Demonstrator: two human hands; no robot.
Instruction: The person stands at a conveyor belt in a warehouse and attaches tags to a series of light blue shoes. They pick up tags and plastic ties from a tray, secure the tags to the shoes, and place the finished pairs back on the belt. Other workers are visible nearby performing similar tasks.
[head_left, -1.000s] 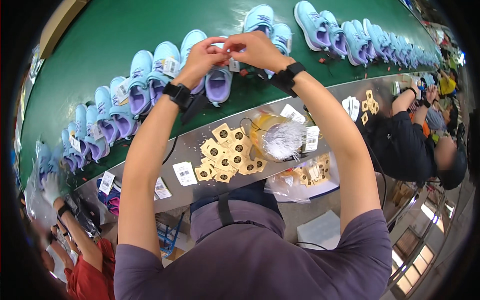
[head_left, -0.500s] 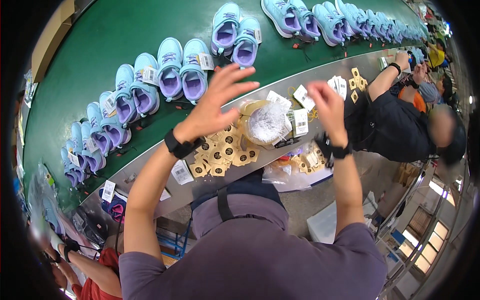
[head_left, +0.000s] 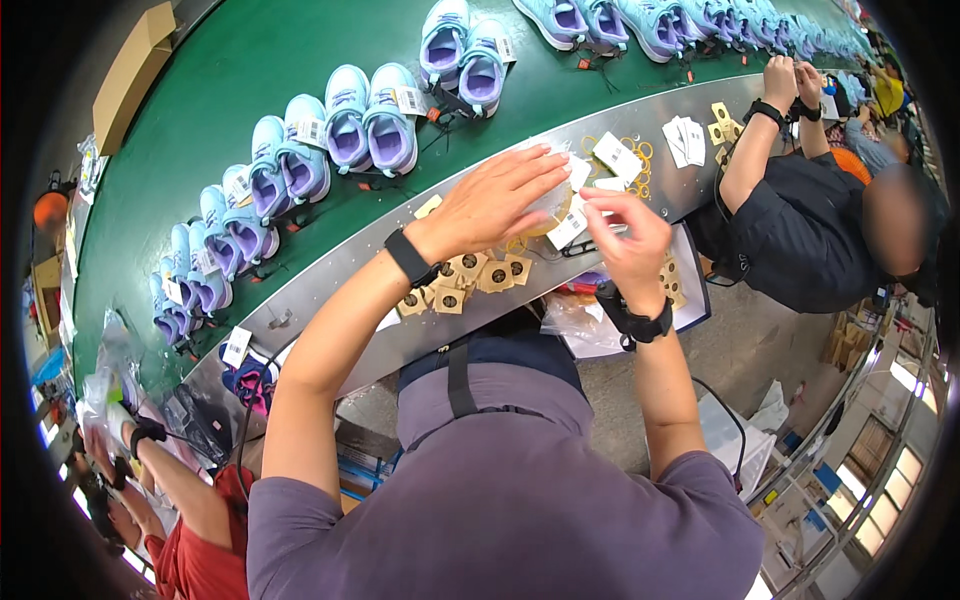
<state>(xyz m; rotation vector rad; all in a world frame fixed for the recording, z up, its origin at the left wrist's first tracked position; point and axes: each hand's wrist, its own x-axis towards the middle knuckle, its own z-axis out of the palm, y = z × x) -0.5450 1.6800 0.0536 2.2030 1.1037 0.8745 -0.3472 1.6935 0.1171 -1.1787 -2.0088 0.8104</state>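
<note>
Yellowish tub point(head_left: 546, 226) sits at one o'clock from mid-view on the counter point(head_left: 640, 118), mostly hidden beneath the left hand point(head_left: 495, 197). At ten o'clock, one cardboard strip point(head_left: 130, 80) lies along the green top's left edge; a broad span of green runs from it to the blue-and-purple sneakers point(head_left: 347, 125). Four pairs count clearly from ten to twelve o'clock; farther left they overlap. Tan square cards point(head_left: 495, 275), at six o'clock from the left hand, are partly covered, so uncountable. That hand is spread flat, fingers extended. At two o'clock, the right hand point(head_left: 632, 248) has thumb and forefinger close together; I cannot tell whether they pinch anything. One white barcode tag point(head_left: 568, 228) lies just beside its fingertips. Beyond are one white card point(head_left: 618, 157), yellow rubber bands point(head_left: 644, 150) and several fanned white tags point(head_left: 684, 141).
</note>
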